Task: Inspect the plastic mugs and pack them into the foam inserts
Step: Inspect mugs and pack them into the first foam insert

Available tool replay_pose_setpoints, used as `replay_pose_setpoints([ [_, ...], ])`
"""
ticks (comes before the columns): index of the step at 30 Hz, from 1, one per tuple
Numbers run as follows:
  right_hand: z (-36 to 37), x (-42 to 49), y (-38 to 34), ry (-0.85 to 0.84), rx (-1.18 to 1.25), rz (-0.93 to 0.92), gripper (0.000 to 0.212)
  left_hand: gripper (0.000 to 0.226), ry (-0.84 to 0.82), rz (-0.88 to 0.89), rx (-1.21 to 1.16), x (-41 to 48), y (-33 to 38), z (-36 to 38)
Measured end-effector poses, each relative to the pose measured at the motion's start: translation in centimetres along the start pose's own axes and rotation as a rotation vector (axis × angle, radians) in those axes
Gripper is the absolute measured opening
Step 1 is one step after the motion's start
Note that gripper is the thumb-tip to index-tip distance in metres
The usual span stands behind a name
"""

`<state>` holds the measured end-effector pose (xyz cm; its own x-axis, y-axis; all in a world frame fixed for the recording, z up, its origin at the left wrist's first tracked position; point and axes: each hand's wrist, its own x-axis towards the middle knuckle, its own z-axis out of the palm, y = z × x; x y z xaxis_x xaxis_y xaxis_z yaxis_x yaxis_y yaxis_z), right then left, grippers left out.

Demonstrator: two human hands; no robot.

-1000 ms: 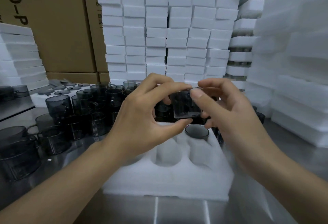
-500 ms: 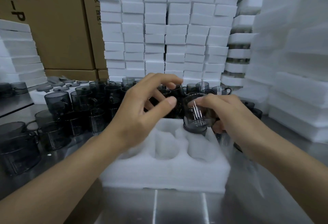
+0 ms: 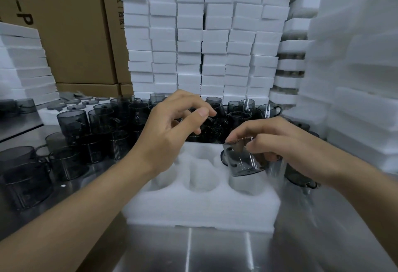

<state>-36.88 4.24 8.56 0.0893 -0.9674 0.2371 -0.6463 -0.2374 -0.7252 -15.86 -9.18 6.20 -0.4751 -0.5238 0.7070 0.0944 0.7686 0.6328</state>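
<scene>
Right hand (image 3: pixel 280 142) pinches the mug (image 3: pixel 241 159) by its upper end; mug hangs just above the near right pocket (image 3: pixel 243 184) of the foam insert (image 3: pixel 200 211), long axis tilted off vertical, lower end aimed at that pocket, handle (image 3: pixel 223 158) leftward. Left hand (image 3: pixel 170 127) hovers loose and empty over the insert's far edge, farther off. Mug is smoky grey, see-through, glossy; which end is the mouth, cannot tell.

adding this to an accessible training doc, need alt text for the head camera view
A person's right hand holds a tilted smoky grey plastic mug over the near right pocket of a white foam insert on a metal table. The left hand hovers empty over the insert's back edge, by many loose mugs; foam stacks and cardboard boxes stand behind.
</scene>
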Motion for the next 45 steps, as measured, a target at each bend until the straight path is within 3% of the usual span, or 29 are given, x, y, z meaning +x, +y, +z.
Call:
replay_pose_setpoints([
  [3, 0.2, 0.0, -0.3, -0.073, 0.042, 0.007, 0.035, 0.042, -0.001, 0.002, 0.001, 0.0, 0.0, 0.0],
  [7, -0.1, -0.1, -0.1, -0.161, 0.015, 0.05, 0.041, 0.043, -0.005, 0.005, 0.01, -0.1, 0.1, 0.0],
  [14, -0.3, -0.3, 0.2, -0.217, 0.027, 0.054, 0.038, 0.045, -0.017, 0.011, 0.004, -0.2, 0.1, 0.0],
  [22, 0.1, -0.4, -0.5, -0.185, -0.062, 0.041, 0.033, 0.041, -0.024, 0.014, 0.042, -0.2, 0.1, 0.0],
  [30, 0.4, -0.8, -0.9, -0.191, -0.173, 0.051, 0.046, 0.036, -0.027, 0.011, 0.032, -0.2, -0.2, 0.0],
  [37, 0.4, -0.4, -0.5, -0.084, -0.111, -0.006, 0.044, 0.04, -0.018, 0.027, 0.031, -0.2, -0.1, 0.0],
  [41, 0.2, -0.3, -0.1, -0.106, -0.1, -0.018, 0.033, 0.039, -0.014, 0.029, 0.031, -0.1, -0.1, 0.0],
  [45, 0.3, -0.3, 0.4, -0.137, -0.109, 0.011, 0.037, 0.038, -0.004, 0.029, 0.028, -0.2, -0.1, 0.0],
])
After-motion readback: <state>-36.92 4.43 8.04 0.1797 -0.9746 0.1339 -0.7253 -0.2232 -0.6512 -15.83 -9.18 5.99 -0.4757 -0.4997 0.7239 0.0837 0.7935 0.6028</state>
